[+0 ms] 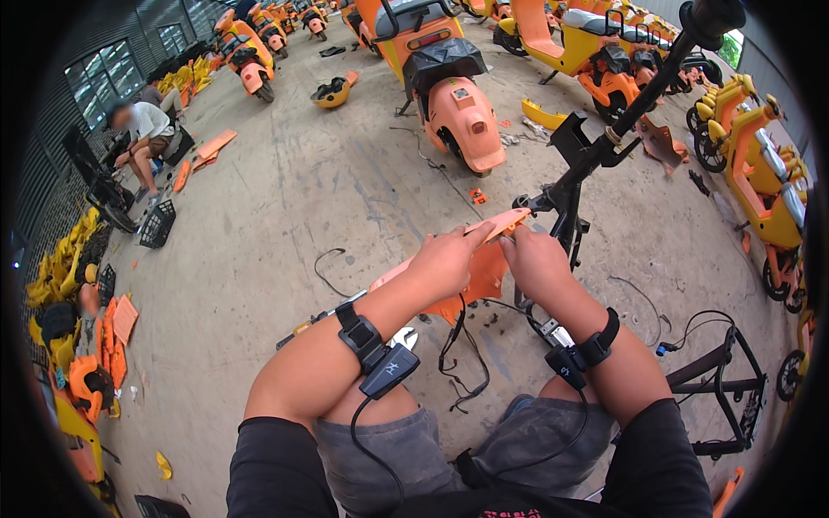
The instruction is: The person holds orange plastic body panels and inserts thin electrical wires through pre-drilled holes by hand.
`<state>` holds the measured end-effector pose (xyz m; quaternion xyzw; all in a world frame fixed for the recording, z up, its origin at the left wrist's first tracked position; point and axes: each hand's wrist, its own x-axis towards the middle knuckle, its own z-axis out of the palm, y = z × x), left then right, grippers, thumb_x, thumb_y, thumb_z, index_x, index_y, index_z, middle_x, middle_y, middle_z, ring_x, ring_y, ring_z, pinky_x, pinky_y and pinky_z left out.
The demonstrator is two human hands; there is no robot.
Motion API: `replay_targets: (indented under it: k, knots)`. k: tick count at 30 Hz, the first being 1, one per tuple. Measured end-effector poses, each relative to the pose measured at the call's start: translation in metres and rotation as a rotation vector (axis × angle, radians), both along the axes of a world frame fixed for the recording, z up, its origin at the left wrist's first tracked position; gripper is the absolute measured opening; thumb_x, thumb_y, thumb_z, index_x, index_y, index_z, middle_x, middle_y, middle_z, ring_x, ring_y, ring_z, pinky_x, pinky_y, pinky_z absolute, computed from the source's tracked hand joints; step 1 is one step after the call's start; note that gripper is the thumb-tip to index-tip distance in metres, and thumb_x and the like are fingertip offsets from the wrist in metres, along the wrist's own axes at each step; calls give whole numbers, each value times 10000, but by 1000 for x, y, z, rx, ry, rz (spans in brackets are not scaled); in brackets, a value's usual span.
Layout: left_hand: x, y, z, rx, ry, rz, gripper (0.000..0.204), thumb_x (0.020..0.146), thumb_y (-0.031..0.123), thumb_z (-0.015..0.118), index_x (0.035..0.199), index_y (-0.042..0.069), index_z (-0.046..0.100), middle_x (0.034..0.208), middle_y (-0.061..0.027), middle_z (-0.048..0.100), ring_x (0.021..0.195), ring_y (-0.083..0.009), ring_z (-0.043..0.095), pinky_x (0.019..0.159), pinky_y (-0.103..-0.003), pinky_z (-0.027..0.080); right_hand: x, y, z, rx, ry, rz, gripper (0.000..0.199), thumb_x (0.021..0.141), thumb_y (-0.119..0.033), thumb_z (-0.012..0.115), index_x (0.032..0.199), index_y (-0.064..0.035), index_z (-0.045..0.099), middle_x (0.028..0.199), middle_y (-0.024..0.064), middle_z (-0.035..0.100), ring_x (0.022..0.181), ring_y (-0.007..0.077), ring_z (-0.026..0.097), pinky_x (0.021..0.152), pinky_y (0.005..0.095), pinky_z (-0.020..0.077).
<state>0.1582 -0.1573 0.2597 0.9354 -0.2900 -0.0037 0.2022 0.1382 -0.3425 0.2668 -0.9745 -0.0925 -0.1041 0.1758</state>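
An orange plastic scooter panel point(477, 281) with a pale pink-orange upper edge hangs between my hands in front of my knees. My left hand point(447, 259) is closed on its upper edge, fingers reaching over the rim. Fingers bent, my right hand point(537, 261) grips the panel's right end; the fingertips are partly hidden. Just beyond stands a black scooter frame point(566, 194) with its steering column slanting up to the right. Black cables point(462, 367) dangle below the panel. Under my left forearm shows the silver head of a wrench point(404, 338).
A bare black metal frame point(721, 388) lies at right. An orange scooter point(462, 112) stands ahead, with rows of yellow and orange scooters point(751, 173) at right. Orange panels point(108, 345) pile up at left. Another person point(147, 134) sits at far left near a black basket point(158, 224).
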Motion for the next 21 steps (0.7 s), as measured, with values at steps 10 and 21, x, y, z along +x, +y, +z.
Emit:
replay_targets:
  k: [10, 21]
  knots:
    - [-8, -4, 15, 82, 181, 1, 818, 714, -72, 593, 1460, 170, 360, 1136, -193, 587, 979, -391, 603, 820, -452, 502, 5, -9, 3, -105, 72, 76, 389, 944, -344, 520, 745, -35, 647, 697, 173, 641, 677, 365, 643, 625, 467, 518]
    - [-10, -4, 11, 19, 151, 63, 799, 719, -81, 552, 1458, 151, 357, 1123, -213, 586, 982, -403, 605, 815, -457, 506, 8, -3, 2, 440, 204, -17, 432, 949, -314, 528, 704, 30, 618, 626, 191, 602, 602, 340, 602, 613, 436, 472]
